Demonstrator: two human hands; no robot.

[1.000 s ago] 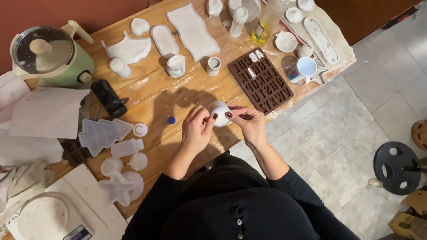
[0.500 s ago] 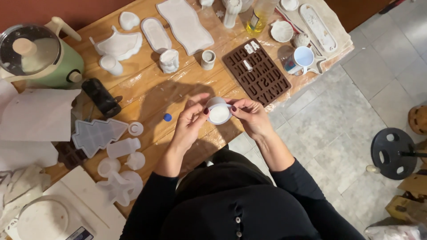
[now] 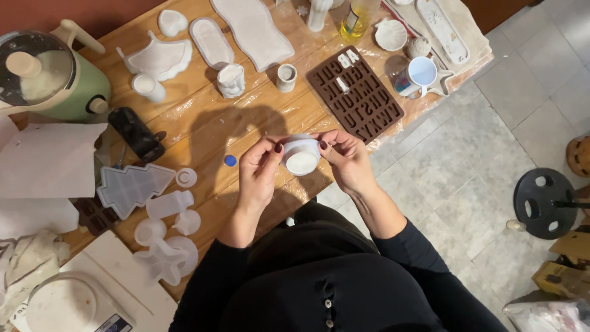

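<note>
Both hands hold one small round white mould cup [image 3: 301, 157] above the near edge of the wooden table [image 3: 203, 123]. My left hand [image 3: 258, 172] pinches its left rim with thumb and fingers. Its right rim is gripped by my right hand [image 3: 345, 158]. The cup's white face is turned toward me. A small blue cap [image 3: 230, 160] lies on the table just left of my left hand.
A brown letter mould [image 3: 356, 92] lies beyond my right hand, with a blue cup [image 3: 416, 75] to its right. White cast pieces and trays [image 3: 252, 27] fill the far side. A green pot [image 3: 49, 77], a black block [image 3: 136, 133] and clear silicone moulds [image 3: 132, 187] sit left.
The hands and cup have stayed together, the fingers shifting slightly around the rim. The camera view has drifted a little.
</note>
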